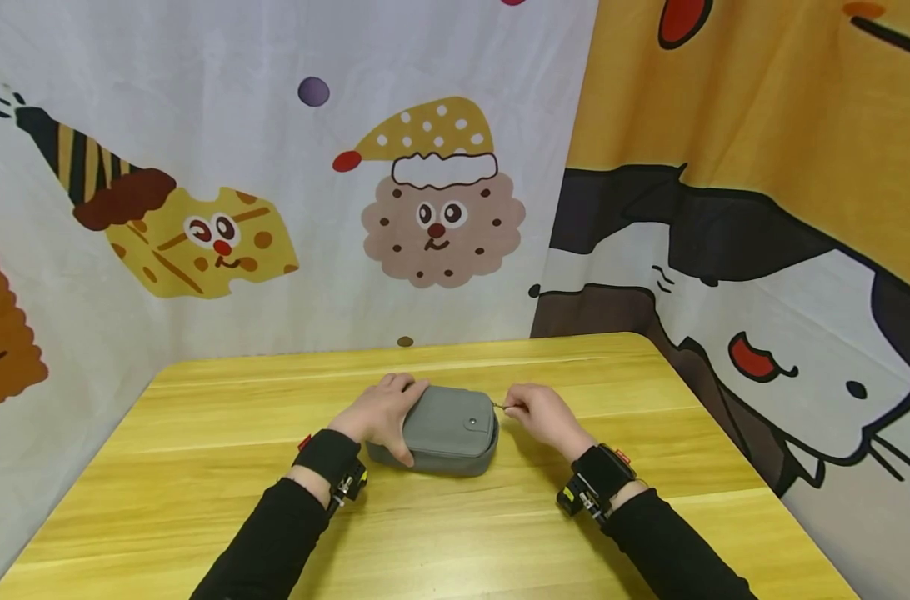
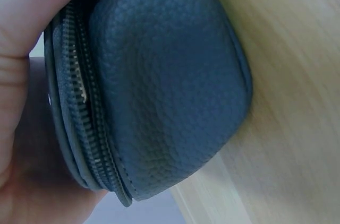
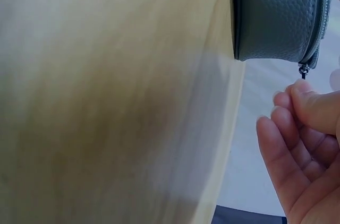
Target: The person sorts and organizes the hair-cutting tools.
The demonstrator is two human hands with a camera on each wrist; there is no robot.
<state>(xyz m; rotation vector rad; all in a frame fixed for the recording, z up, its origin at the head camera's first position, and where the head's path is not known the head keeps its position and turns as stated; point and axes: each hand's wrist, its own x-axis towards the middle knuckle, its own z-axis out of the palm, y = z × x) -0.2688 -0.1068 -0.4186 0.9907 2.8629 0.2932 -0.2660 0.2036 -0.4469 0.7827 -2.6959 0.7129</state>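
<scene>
A grey leather-textured zip pouch (image 1: 443, 421) lies on the wooden table, with a small snap tab on top near its right end. My left hand (image 1: 385, 414) grips the pouch's left end, thumb at the front side and fingers over the back. In the left wrist view, the zipper teeth (image 2: 87, 107) are parted along part of the side. Off the right end, my right hand (image 1: 542, 414) pinches the zipper pull (image 3: 304, 72) between thumb and forefinger. The slider sits at the pouch's far right corner. What is inside the pouch is hidden.
The table (image 1: 222, 467) has a light wood-grain top with rounded far corners. Behind it hangs a white cloth (image 1: 275, 167) with cartoon figures, and a yellow and black patterned cloth (image 1: 755, 108) hangs along the right side.
</scene>
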